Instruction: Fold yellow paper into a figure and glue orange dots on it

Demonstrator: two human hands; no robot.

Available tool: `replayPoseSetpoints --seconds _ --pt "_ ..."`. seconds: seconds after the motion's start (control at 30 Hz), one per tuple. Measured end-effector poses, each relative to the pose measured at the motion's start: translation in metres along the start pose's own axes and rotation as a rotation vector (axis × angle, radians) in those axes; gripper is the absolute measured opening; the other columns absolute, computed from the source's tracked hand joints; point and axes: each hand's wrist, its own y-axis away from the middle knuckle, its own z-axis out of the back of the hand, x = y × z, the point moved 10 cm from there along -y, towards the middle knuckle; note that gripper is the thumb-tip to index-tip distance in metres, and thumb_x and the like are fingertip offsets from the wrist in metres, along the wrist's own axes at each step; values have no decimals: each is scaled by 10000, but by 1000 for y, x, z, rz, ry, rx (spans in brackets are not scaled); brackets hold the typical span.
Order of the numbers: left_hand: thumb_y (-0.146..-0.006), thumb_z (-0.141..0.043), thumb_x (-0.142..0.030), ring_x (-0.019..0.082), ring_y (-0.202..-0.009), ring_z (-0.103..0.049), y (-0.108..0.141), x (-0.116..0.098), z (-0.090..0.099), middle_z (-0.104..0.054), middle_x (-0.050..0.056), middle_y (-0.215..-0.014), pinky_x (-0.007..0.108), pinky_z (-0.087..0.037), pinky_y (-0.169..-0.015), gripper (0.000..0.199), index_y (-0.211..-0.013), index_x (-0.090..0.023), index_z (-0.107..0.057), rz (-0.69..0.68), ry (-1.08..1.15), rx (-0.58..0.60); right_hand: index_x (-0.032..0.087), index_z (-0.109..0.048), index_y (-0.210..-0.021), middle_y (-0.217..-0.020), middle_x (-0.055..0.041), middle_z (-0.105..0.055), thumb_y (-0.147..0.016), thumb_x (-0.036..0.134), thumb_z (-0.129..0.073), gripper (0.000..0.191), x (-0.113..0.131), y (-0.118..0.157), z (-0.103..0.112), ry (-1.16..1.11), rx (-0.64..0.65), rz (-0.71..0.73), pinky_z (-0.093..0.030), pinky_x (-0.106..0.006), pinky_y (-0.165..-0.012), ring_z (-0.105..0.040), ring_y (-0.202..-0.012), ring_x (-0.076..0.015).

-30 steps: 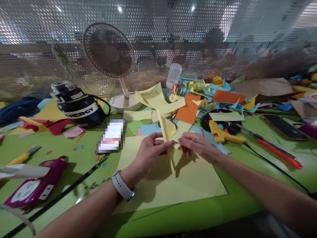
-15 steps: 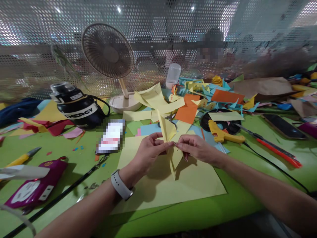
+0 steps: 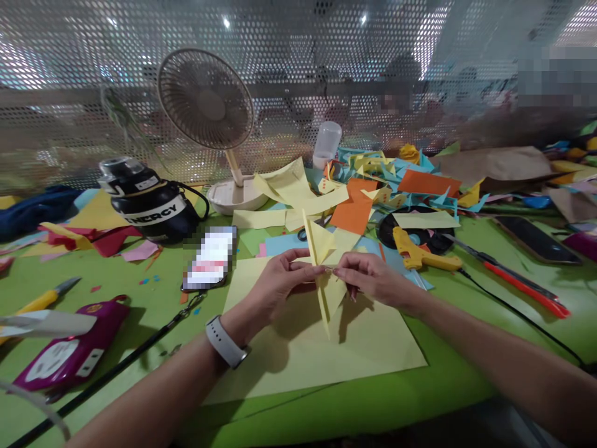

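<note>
A person is working with both hands over a green tabletop (image 3: 354,407), the left hand (image 3: 290,275) pinching a folded yellow paper (image 3: 321,241) between thumb and fingers, its wrist wearing a pale-banded watch (image 3: 226,343). The folded paper is standing nearly upright above a flat yellow sheet (image 3: 345,358), its lower tip pointing toward the person. Just beside it, the right hand (image 3: 367,278) is closing thumb and forefinger on a small slim item (image 3: 330,271), too tiny to identify, which is bridging the gap between the two hands' fingertips.

To the right of the hands, a yellow glue gun (image 3: 422,254) is lying near a red-handled knife (image 3: 527,289), while a dark phone (image 3: 536,239) is resting farther right. On the left, a phone with a lit, blurred screen (image 3: 209,258) is lying near a black bottle (image 3: 156,205). A desk fan (image 3: 205,99) is standing behind, and orange paper (image 3: 353,208) is lying among cut scraps before a perforated screen (image 3: 289,56).
</note>
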Motion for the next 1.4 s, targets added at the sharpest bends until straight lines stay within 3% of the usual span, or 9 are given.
replayPoseSetpoints --seconds 0.37,0.53,0.77,0.93,1.2,1.4 --pt "-721 -759 -212 134 -736 -682 -1 -3 -6 -746 34 -814 270 -536 -741 388 -1052 -159 -564 -80 -70 117 173 -540 -734 -594 50 -463 -836 344 -525 200 2 3 5 11 -46 -43 -414 -208 -509 -469 -530 -86" --pt "-700 -771 -227 148 -748 -675 1 -4 -8 -737 26 -797 294 -535 -735 397 -1018 -163 -542 -97 -98 83 164 -545 -740 -599 54 -438 -826 316 -535 175 3 1 6 77 -65 1 -334 -200 -486 -418 -529 -78" --pt "-679 -784 -228 105 -630 -644 0 -4 -6 -722 6 -712 235 -509 -663 375 -958 -155 -545 -113 -133 59 162 -545 -728 -580 60 -410 -816 308 -545 170 4 1 1 131 -41 29 -290 -215 -482 -375 -526 -80" --pt "-665 -794 -212 105 -638 -651 -1 -5 -4 -731 20 -716 237 -514 -677 384 -955 -145 -551 -126 -96 47 161 -549 -718 -578 62 -432 -791 301 -556 158 4 0 0 70 -37 -11 -308 -213 -482 -399 -515 -75" --pt "-637 -813 -198 109 -616 -652 -6 -8 4 -726 14 -690 251 -529 -681 408 -949 -145 -554 -89 -63 23 149 -588 -725 -568 37 -574 -748 278 -587 131 -1 -1 4 -27 -36 -129 -440 -227 -547 -547 -523 -89" --pt "-630 -815 -191 132 -635 -663 -5 -15 4 -725 23 -698 288 -531 -712 407 -944 -141 -562 -110 -50 0 149 -589 -695 -559 24 -620 -723 284 -596 138 1 -1 8 -49 -28 -116 -353 -191 -444 -585 -470 -84"
